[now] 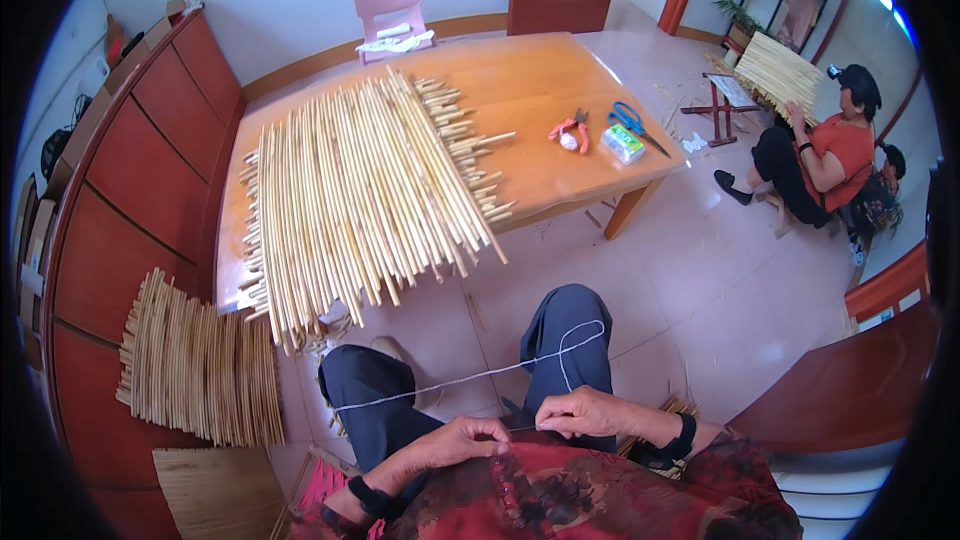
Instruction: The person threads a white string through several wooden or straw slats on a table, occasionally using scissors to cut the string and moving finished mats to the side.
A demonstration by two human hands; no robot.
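Observation:
My left hand (466, 441) and my right hand (575, 414) are close together over my lap, each with its fingertips pinched. A thin pale string (455, 381) runs between them. Its slack part crosses both knees and loops over my right thigh. In front of me on the wooden table (540, 70) lies a mat of straw-coloured stalks (340, 190), laid side by side, with more loose stalks (480, 175) beneath its right edge. Red-handled pliers (580, 122), a small pale ball of string (569, 141), blue-handled scissors (635, 123) and a clear green-labelled packet (622, 145) lie at the table's right end.
Another stalk mat (200, 365) leans against the red cabinets (140, 180) at left, above a flat brown board (220, 495). A pink chair (388, 5) stands behind the table. At far right a seated co-worker (835, 155) handles a similar mat (778, 68) near a folding stool (722, 105).

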